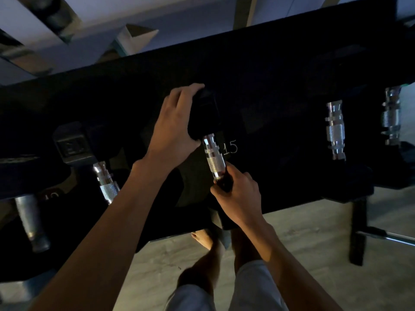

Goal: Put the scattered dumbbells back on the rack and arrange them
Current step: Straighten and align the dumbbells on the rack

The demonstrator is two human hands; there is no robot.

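A black dumbbell with a knurled chrome handle (212, 157) lies on the dark rack (280, 70), beside a white "15" marking (230, 148). My left hand (174, 124) wraps over its far black head. My right hand (238, 196) grips the near end of the handle and the near head. To the left rests another dumbbell (105, 180) with a hexagonal black head (73, 142). Two more chrome-handled dumbbells (335, 130) (391, 115) sit on the rack at the right.
A thicker grey handle (31, 221) lies at the far left. The rack's black leg (358, 232) stands on the pale floor at the right, with a metal bar (390, 237) beside it. My bare legs and feet (206, 241) stand below the rack's front edge.
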